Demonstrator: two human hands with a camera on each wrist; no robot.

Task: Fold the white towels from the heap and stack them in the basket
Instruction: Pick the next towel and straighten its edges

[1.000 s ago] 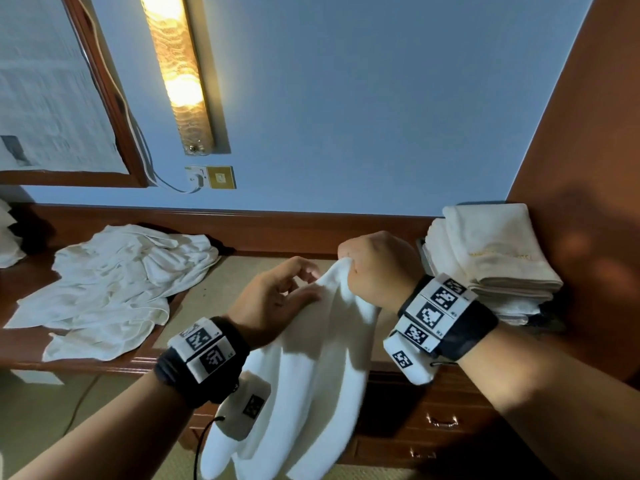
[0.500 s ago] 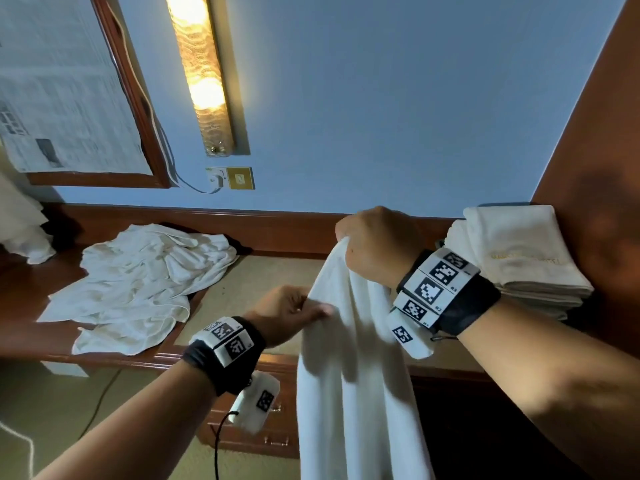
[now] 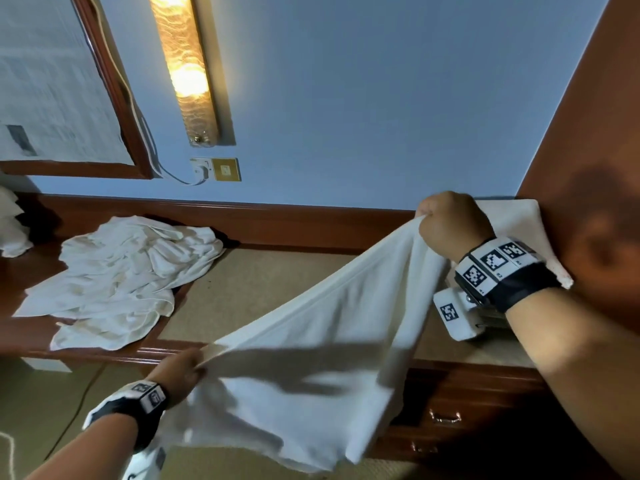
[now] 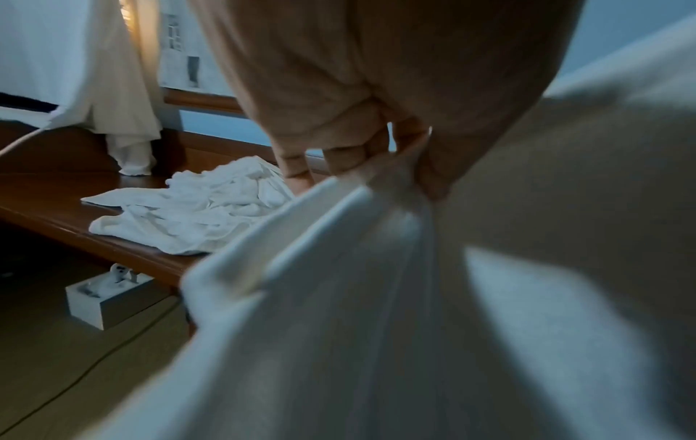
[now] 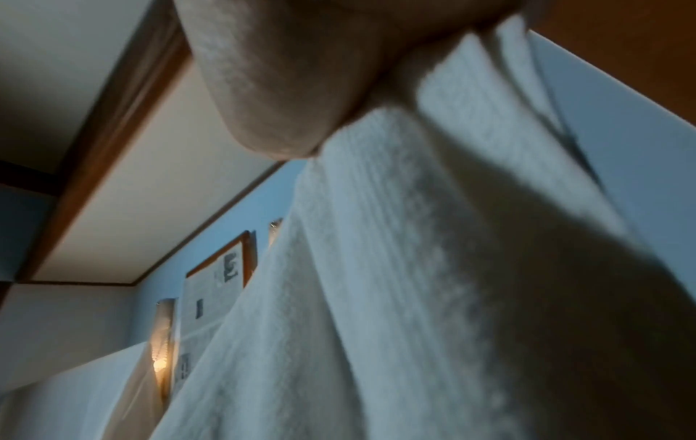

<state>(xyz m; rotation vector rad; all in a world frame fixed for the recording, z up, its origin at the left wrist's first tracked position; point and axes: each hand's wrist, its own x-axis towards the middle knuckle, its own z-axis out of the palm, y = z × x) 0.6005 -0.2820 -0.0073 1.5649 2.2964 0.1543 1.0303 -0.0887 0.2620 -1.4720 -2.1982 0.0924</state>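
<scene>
A white towel (image 3: 311, 358) is stretched slantwise in the air between both hands, in front of the wooden counter (image 3: 263, 292). My right hand (image 3: 446, 223) grips its upper corner, high at the right. Low at the left, my left hand (image 3: 183, 372) pinches the other corner; the left wrist view shows the fingers (image 4: 339, 154) curled round the bunched towel (image 4: 376, 297). The right wrist view is filled by the towel (image 5: 395, 268) hanging from my fist. The heap of crumpled white towels (image 3: 121, 278) lies on the counter's left part. Folded towels (image 3: 519, 230) are stacked behind my right wrist; no basket shows.
A brown wooden panel (image 3: 588, 168) rises at the right, close to my right arm. Drawers (image 3: 450, 417) sit under the counter. A wall lamp (image 3: 187, 71), a socket (image 3: 214, 169) and a framed sheet (image 3: 52, 84) hang above. On the floor is a small white box (image 4: 109, 300) with a cable.
My hands have drawn apart: the left went down and left along the towel's edge, the right rose to the right. The towel went from hanging bunched to stretched out wide.
</scene>
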